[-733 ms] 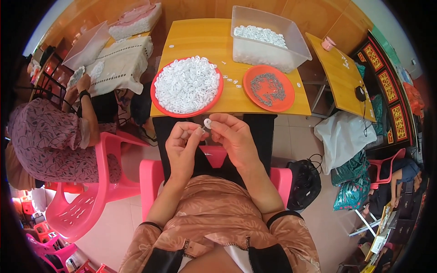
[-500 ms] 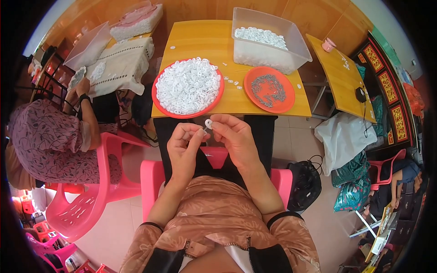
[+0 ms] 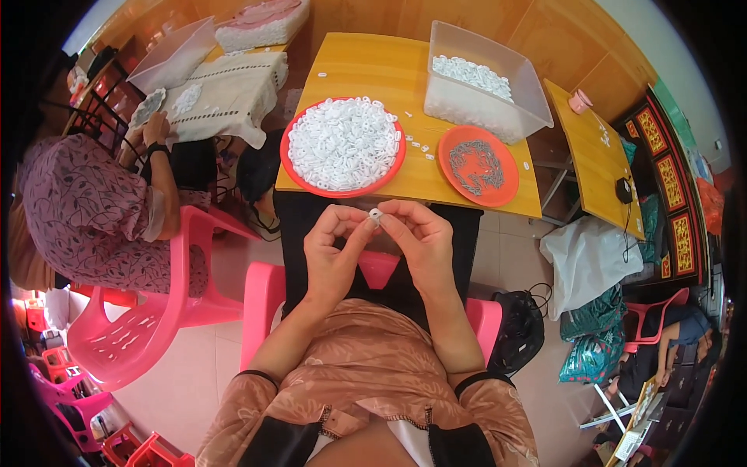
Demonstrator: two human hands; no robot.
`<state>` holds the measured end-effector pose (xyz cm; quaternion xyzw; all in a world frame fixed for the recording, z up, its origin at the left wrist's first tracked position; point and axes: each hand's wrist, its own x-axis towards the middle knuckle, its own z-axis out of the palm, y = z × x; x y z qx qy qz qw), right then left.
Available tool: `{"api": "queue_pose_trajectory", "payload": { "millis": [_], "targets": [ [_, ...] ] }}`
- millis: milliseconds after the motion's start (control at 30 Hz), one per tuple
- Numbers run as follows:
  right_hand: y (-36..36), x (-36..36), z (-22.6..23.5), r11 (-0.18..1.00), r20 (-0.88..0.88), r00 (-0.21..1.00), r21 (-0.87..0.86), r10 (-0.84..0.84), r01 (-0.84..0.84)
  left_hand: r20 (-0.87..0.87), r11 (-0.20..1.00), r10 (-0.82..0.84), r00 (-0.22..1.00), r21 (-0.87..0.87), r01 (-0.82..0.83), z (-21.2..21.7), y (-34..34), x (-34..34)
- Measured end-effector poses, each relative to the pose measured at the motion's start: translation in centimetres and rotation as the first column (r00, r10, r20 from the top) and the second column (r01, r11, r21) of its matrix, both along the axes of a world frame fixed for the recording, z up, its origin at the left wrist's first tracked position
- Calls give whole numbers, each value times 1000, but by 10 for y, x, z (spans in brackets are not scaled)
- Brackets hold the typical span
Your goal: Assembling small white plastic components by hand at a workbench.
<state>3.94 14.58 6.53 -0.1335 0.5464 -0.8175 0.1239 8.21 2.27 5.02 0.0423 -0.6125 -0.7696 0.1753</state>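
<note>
Both my hands meet in front of the table's near edge, fingertips pinched around one small white plastic piece point(image 3: 375, 213). My left hand point(image 3: 331, 247) has its thumb and forefinger closed at the left side of the piece; the thin metal pin it held a moment ago is hidden now. My right hand point(image 3: 422, 241) pinches the piece from the right. Beyond them a round red tray point(image 3: 286, 161) is heaped with similar white pieces. To its right, an orange plate point(image 3: 507, 183) carries a ring of small grey metal pins point(image 3: 476, 166).
Behind the plate stands a clear plastic bin point(image 3: 537, 117) of white pieces on the yellow table point(image 3: 354, 58). A few pieces lie loose. At left a person point(image 3: 93, 194) works at a cloth-covered table point(image 3: 233, 97), beside a pink chair point(image 3: 117, 342). White and green bags point(image 3: 583, 261) sit at right.
My hands have come together, closing on the white piece, which has shifted slightly right. The metal pin seen in my left fingers is now out of sight. The whole view has shifted a little.
</note>
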Motion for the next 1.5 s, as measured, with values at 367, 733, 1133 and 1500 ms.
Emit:
{"api": "queue_pose_trajectory", "payload": {
  "millis": [367,733,1133,1500],
  "targets": [
    [9,6,7,994,57,995,-80,83,-78,-274,974,-212,938,-135,181,-14,-14,-8],
    [6,13,8,965,72,990,-239,124,-104,-353,939,-336,873,-55,339,-15,-13,-7],
    [3,15,13,988,51,995,-129,87,-80,-356,955,-269,895,19,295,-26,-9,-8],
    [5,8,0,975,80,972,-4,222,-223,-208,950,-238,949,152,272,-21,0,-2]
  ]
}}
